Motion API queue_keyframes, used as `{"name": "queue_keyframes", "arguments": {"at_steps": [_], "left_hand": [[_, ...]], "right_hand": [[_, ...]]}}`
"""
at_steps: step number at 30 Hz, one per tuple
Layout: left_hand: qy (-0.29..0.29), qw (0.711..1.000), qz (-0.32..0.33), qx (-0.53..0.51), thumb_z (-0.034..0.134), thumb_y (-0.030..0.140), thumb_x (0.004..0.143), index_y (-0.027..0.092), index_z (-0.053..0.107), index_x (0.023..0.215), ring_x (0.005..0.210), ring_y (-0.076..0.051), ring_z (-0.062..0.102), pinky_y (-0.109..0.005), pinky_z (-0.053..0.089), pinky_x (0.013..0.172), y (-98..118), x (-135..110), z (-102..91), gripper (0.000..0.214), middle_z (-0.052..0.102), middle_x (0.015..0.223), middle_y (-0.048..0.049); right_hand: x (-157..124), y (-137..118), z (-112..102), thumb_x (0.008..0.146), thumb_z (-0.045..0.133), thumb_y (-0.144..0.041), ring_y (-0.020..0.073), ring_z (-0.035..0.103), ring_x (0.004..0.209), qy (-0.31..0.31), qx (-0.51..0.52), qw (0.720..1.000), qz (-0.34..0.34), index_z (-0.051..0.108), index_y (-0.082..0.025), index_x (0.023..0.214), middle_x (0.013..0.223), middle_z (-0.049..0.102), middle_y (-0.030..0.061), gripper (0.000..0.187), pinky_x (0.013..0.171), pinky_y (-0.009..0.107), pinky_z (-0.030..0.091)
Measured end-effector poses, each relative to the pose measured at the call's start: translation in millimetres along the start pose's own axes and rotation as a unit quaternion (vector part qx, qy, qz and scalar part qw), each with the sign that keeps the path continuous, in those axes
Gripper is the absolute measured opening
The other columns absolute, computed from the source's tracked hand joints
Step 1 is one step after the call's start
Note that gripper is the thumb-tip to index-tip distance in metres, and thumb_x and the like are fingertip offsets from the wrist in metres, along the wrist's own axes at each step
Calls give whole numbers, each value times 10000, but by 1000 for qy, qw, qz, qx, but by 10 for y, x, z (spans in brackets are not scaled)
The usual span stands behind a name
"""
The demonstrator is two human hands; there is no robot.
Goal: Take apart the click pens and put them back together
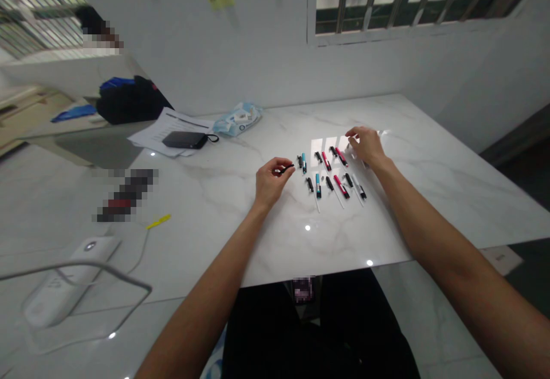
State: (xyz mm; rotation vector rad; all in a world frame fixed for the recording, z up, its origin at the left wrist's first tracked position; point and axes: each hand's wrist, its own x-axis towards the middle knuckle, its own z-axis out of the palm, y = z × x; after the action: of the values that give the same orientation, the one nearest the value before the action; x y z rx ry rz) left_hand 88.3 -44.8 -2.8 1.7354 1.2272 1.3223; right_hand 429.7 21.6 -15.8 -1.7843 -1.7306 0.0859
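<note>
My left hand [271, 183] pinches a small black pen part [284, 169], apparently a cap, just left of the laid-out pen pieces. To the right, my right hand [366, 145] hovers low over the far end of the back row, fingers bent and apart; white pieces show partly beneath it. Two rows of pen parts lie between the hands: a blue barrel [304, 163] and a red barrel [326, 161] at the back, another blue barrel [318, 186], a red barrel [341, 186] and a white barrel [359, 187] in front. Black caps and thin white refills lie beside them.
On the marble-patterned table [275, 241], a black power bank [184, 139] rests on papers [172, 118] near a blue-white packet [238, 119]. A white device [71, 281] with a grey cable [129, 276] stands at left. A person sits beyond, upper left.
</note>
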Motion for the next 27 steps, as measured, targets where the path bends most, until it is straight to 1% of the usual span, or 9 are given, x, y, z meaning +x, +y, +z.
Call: {"name": "queue_keyframes", "arguments": {"at_steps": [3, 5, 7, 9, 11, 13, 15, 20, 27], "left_hand": [[1, 1000, 1, -5, 843, 409, 834, 231, 802, 915, 810, -175, 695, -304, 542, 730, -5, -3, -1, 200, 818, 956, -54], [0, 1000, 3, -7, 855, 425, 831, 229, 805, 916, 802, -175, 694, -307, 543, 730, -9, -7, -1, 220, 818, 951, -55], [0, 1000, 8, -7, 863, 438, 826, 229, 807, 912, 782, -170, 680, -307, 538, 725, -10, -10, 1, 232, 817, 942, -52], [2, 1000, 12, -5, 865, 440, 822, 231, 807, 899, 764, -165, 667, -305, 533, 714, -2, -9, 3, 230, 814, 928, -47], [2, 1000, 12, -2, 860, 437, 820, 232, 804, 885, 752, -164, 656, -300, 523, 688, 12, -7, 7, 222, 809, 913, -46], [2, 1000, 14, 4, 858, 436, 818, 230, 800, 876, 746, -164, 648, -294, 510, 664, 29, -7, 10, 222, 805, 907, -46], [3, 1000, 17, 9, 861, 437, 815, 229, 796, 872, 739, -162, 639, -292, 506, 658, 42, -13, 12, 225, 802, 908, -44], [1, 1000, 23, 17, 863, 421, 824, 232, 792, 868, 738, -166, 640, -299, 511, 678, 47, -35, 14, 206, 798, 898, -31], [-7, 999, 34, 16, 868, 404, 829, 232, 784, 876, 760, -171, 653, -302, 494, 678, 26, -36, 30, 197, 798, 913, -33]], "right_hand": [[-2, 60, 12, 918, 668, -182, 285, 749, 1035, -26, 18, 999, 13, 823, -185, 1159, 1154, 823, 135, 285, 1047, 457, 559], [14, 53, 20, 889, 676, -154, 264, 763, 996, -39, 29, 999, 18, 835, -181, 1111, 1078, 838, 115, 274, 1028, 442, 574], [29, -1, 25, 873, 674, -141, 249, 774, 958, -31, 57, 998, 18, 841, -182, 1027, 1000, 844, 97, 230, 1019, 443, 586], [24, -111, 27, 855, 719, -177, 243, 785, 944, -7, 137, 990, 22, 830, -190, 978, 973, 847, 85, 166, 1011, 449, 607], [-18, -277, 34, 820, 799, -248, 238, 796, 953, -12, 266, 963, 30, 808, -204, 964, 980, 848, 75, 151, 1001, 447, 632], [-96, -486, 52, 763, 886, -335, 235, 801, 964, -64, 386, 920, 21, 788, -216, 951, 995, 846, 71, 243, 1008, 452, 647], [-197, -708, 85, 697, 960, -406, 230, 800, 951, -122, 448, 885, -6, 784, -219, 940, 986, 840, 67, 353, 1014, 461, 650], [-420, -1110, 185, 674, 998, -467, 222, 801, 925, -209, 501, 838, -49, 787, -234, 922, 960, 833, 45, 400, 1005, 460, 656], [-505, -1219, 204, 642, 1008, -526, 221, 794, 917, -227, 499, 836, -30, 780, -246, 900, 938, 830, 33, 444, 968, 443, 663]]}}
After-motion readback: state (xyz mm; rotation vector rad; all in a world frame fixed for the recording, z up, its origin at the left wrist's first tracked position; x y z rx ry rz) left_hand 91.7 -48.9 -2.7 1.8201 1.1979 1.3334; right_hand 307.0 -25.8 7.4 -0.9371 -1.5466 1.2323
